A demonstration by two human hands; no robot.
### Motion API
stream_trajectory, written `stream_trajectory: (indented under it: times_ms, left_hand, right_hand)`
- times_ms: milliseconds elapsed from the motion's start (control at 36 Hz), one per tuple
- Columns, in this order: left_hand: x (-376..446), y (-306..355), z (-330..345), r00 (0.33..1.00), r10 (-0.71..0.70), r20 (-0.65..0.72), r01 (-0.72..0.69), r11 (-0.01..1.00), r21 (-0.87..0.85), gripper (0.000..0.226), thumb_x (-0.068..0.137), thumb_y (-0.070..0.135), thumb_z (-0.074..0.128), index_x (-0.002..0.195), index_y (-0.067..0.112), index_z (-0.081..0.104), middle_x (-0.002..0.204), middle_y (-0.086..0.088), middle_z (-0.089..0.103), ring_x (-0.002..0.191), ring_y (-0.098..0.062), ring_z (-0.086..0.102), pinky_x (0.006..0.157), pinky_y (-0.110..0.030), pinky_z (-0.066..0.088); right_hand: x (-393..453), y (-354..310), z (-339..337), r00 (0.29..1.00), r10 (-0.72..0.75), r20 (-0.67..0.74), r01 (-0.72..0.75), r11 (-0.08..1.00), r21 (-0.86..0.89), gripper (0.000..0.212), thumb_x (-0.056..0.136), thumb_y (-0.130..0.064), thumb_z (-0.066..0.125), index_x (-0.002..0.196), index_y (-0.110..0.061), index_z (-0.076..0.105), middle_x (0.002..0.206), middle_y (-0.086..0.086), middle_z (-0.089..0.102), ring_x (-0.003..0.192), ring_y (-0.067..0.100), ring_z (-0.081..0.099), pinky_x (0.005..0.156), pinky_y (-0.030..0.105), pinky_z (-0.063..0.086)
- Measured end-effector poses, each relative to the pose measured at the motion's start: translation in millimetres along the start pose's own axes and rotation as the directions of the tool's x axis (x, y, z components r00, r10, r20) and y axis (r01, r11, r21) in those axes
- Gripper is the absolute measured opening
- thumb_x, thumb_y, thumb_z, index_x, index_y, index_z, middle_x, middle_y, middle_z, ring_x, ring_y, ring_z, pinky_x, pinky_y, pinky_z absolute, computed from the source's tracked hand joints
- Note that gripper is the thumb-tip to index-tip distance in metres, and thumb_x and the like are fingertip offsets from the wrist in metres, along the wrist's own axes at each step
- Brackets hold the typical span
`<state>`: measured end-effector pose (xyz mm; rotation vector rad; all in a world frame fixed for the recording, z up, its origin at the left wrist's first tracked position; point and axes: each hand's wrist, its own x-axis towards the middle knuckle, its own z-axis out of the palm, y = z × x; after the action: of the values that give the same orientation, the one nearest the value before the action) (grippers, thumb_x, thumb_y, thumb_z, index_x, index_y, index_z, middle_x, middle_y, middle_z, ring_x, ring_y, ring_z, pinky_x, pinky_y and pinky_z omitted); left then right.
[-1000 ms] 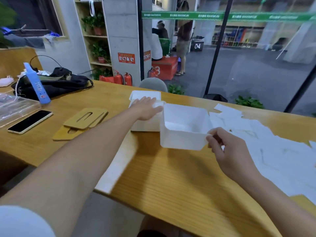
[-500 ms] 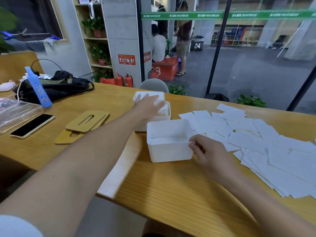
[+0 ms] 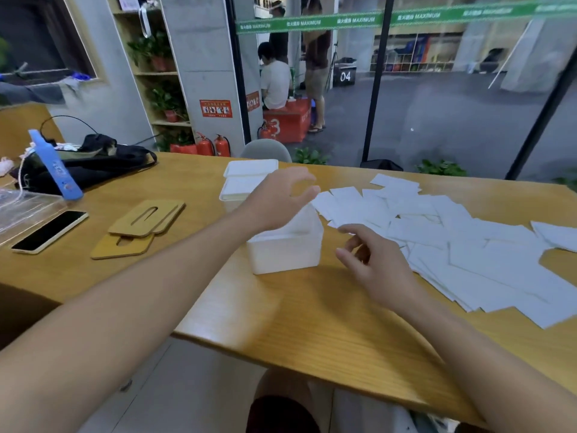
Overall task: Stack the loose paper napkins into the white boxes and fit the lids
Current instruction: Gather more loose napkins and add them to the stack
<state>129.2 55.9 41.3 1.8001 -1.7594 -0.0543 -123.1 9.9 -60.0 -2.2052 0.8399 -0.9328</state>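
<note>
Now both of my hands have let go: the left hand (image 3: 281, 195) has lifted off the far boxes (image 3: 246, 179), the right hand (image 3: 371, 260) has released the near white box (image 3: 285, 251), fingers loose, holding nothing. Napkins (image 3: 452, 239) lie toward the counter's (image 3: 312, 323) right edge, so loading can begin. Banner reads "MAXIMUM".

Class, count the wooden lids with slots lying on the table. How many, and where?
2. One wooden lid lies left of the near white box, overlapping the second wooden lid, which sits partly beneath it, nearer the table edge. More could hide underneath.
</note>
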Motion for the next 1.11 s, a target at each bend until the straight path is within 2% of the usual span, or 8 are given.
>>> stream_trajectory:
  times_ms: [139, 250, 472, 694, 806, 917, 1028, 1111]
  left_hand:
    - [-20.2, 54.5, 34.4, 0.993, 0.119, -0.004, -0.119, 0.991, -0.068, 0.037, 0.111, 0.04, 0.06, 0.143, 0.023, 0.07, 0.157, 0.008, 0.06, 0.146, -0.004, 0.045, 0.112, -0.019, 0.031]
    - [-28.8, 85.8, 79.9, 0.984, 0.167, 0.064, -0.158, 0.979, -0.132, 0.035, 0.111, 0.036, 0.061, 0.142, 0.023, 0.071, 0.152, 0.01, 0.064, 0.144, -0.003, 0.047, 0.115, -0.023, 0.035]
    - [-35.2, 117.4, 171.7, 0.943, 0.121, 0.31, -0.069, 0.982, -0.175, 0.037, 0.114, 0.039, 0.057, 0.149, 0.03, 0.065, 0.163, 0.013, 0.053, 0.151, -0.011, 0.046, 0.121, -0.029, 0.036]
    - [-21.9, 129.8, 213.5, 0.888, 0.189, 0.419, -0.171, 0.982, -0.082, 0.052, 0.117, 0.043, 0.048, 0.168, 0.034, 0.043, 0.178, 0.016, 0.027, 0.165, -0.004, 0.017, 0.132, -0.028, 0.017]
    - [-16.6, 119.0, 217.3, 0.904, 0.185, 0.386, -0.184, 0.982, -0.04, 0.052, 0.115, 0.045, 0.05, 0.166, 0.036, 0.045, 0.177, 0.017, 0.031, 0.164, -0.004, 0.02, 0.133, -0.037, 0.023]
    - [-12.8, 106.2, 216.0, 0.916, 0.173, 0.361, -0.176, 0.984, -0.025, 0.052, 0.115, 0.047, 0.048, 0.166, 0.037, 0.046, 0.176, 0.018, 0.032, 0.163, -0.002, 0.02, 0.133, -0.036, 0.023]
    - [-10.6, 102.3, 217.1, 0.922, 0.194, 0.336, -0.184, 0.981, -0.06, 0.052, 0.114, 0.046, 0.052, 0.164, 0.038, 0.049, 0.174, 0.019, 0.035, 0.163, -0.002, 0.022, 0.134, -0.035, 0.02]
    - [-8.6, 101.9, 219.7, 0.931, 0.207, 0.3, -0.196, 0.978, -0.066, 0.05, 0.111, 0.048, 0.053, 0.16, 0.037, 0.055, 0.171, 0.017, 0.042, 0.161, -0.004, 0.027, 0.133, -0.033, 0.019]
  right_hand:
    - [-32.3, 15.8, -35.4, 0.997, 0.039, -0.07, -0.043, 0.997, -0.058, 0.024, 0.1, -0.037, 0.076, 0.123, -0.041, 0.069, 0.1, -0.021, 0.072, 0.085, 0.008, 0.067, 0.076, 0.023, 0.051]
    - [-64.4, 37.3, -69.6, 0.99, 0.083, -0.118, -0.106, 0.973, -0.203, 0.023, 0.1, -0.032, 0.077, 0.122, -0.031, 0.073, 0.115, -0.019, 0.068, 0.106, 0.001, 0.062, 0.094, 0.026, 0.05]
    - [-111.0, 77.4, -131.3, 0.971, 0.204, -0.127, -0.24, 0.849, -0.471, 0.043, 0.1, -0.034, 0.079, 0.138, -0.016, 0.071, 0.151, 0.004, 0.063, 0.143, 0.026, 0.054, 0.121, 0.038, 0.038]
    - [-108.3, 87.5, -134.3, 0.973, 0.205, -0.107, -0.231, 0.872, -0.432, 0.047, 0.1, -0.038, 0.077, 0.141, -0.016, 0.071, 0.144, 0.0, 0.07, 0.137, 0.021, 0.06, 0.118, 0.044, 0.046]
    - [-93.5, 94.5, -135.9, 0.972, 0.191, -0.134, -0.231, 0.873, -0.43, 0.039, 0.102, -0.034, 0.076, 0.138, -0.022, 0.072, 0.138, -0.005, 0.072, 0.133, 0.021, 0.06, 0.115, 0.047, 0.045]
    - [-68.2, 110.3, -146.6, 0.963, 0.191, -0.189, -0.257, 0.862, -0.437, 0.035, 0.1, -0.029, 0.077, 0.135, -0.023, 0.071, 0.142, -0.005, 0.068, 0.136, 0.023, 0.056, 0.116, 0.049, 0.041]
    - [-36.1, 128.3, -158.2, 0.939, 0.284, -0.196, -0.34, 0.853, -0.397, 0.046, 0.106, -0.041, 0.068, 0.149, -0.025, 0.062, 0.151, -0.002, 0.062, 0.144, 0.026, 0.05, 0.121, 0.051, 0.037]
    - [-18.5, 141.0, -163.4, 0.943, 0.318, -0.104, -0.328, 0.821, -0.466, 0.059, 0.107, -0.043, 0.064, 0.162, -0.031, 0.044, 0.153, -0.006, 0.06, 0.146, 0.027, 0.045, 0.121, 0.047, 0.026]
